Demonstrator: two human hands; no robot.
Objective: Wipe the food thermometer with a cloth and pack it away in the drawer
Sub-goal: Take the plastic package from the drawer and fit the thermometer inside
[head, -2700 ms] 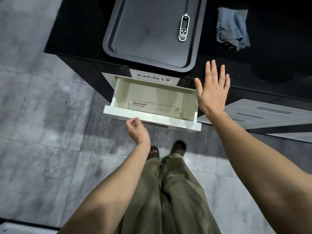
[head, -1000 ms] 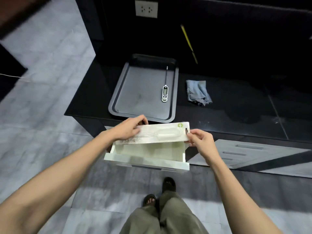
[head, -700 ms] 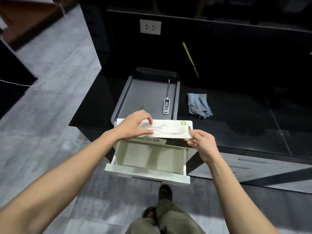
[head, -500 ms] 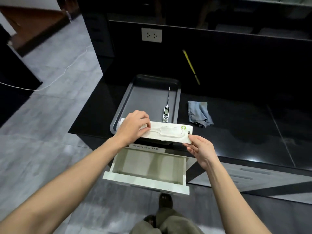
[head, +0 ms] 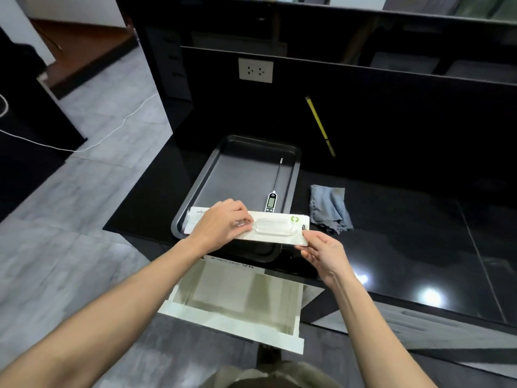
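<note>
Head view: the food thermometer (head: 272, 202) is seen lying flat in the dark tray (head: 212, 175), near the tray's right wall. Its thin metal probe points away from the person, and its white body with the small screen is the near end. So its long line runs straight away from the hands, not across them. It is not touched by anything.

Just in front of it, a long white package (head: 282, 230) is held sideways over the tray's near edge. The left hand (head: 221, 224) is curled over the package's middle, gripping it. The right hand (head: 321, 247) pinches the package's right end with bent fingers. Both hands are full, so neither is free for the thermometer yet. The right hand looks a little nearer to the thermometer's body.

The blue cloth (head: 330, 210) is lying crumpled on the black surface (head: 405, 233), just right of the tray. The white drawer (head: 235, 329) is pulled open below.
</note>
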